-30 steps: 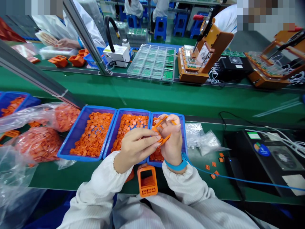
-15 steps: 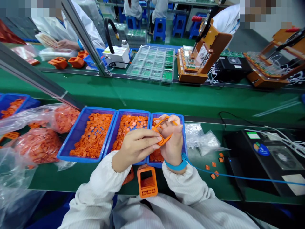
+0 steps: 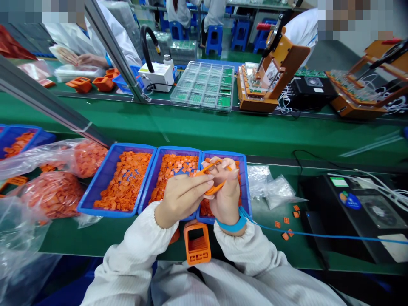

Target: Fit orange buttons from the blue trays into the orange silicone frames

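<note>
Both my hands grip one orange plastic frame [image 3: 218, 187] in front of me, above the bins. My left hand [image 3: 183, 193] presses its fingers along the frame's near left side. Around its right side, my right hand [image 3: 226, 197] is closed, with a blue band on the wrist; the fingers partly cover the frame. Below the hands, a stack of similar orange frames [image 3: 197, 257] stands near the table's front edge. Under and behind my hands are the right blue bin [image 3: 245, 159] and the middle blue bin [image 3: 178, 150], both holding small orange pieces.
The left blue bin [image 3: 111, 148] holds more orange pieces, beside plastic bags of orange parts [image 3: 52, 193]. To the right lie clear bags [image 3: 279, 191], several loose orange pieces [image 3: 285, 236], a blue cord [image 3: 318, 236] and a black box [image 3: 360, 212]. A co-worker's hands [image 3: 91, 59] are across the bench.
My hands have shifted slightly left and the orange frame has turned and tilted between them. It remains held by both hands. The bins and the frame stack stay in place.
</note>
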Action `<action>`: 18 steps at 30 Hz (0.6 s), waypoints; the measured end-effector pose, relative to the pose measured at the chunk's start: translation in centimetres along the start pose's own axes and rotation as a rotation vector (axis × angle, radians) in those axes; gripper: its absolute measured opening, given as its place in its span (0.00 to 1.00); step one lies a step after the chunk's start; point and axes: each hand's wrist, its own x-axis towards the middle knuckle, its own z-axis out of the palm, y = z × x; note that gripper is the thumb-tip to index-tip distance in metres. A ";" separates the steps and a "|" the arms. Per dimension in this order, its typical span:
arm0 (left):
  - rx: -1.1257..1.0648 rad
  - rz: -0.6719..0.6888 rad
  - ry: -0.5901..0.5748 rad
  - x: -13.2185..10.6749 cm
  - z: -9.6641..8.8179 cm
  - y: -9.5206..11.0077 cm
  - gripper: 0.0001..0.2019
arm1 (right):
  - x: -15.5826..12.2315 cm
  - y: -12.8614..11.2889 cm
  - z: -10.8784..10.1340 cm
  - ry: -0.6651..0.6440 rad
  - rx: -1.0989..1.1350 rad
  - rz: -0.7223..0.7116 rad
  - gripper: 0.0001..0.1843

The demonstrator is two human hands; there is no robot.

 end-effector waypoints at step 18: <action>-0.108 0.038 -0.129 1.3 -2.3 -0.6 0.13 | 0.4 -0.7 -1.0 -0.198 -0.086 0.060 0.24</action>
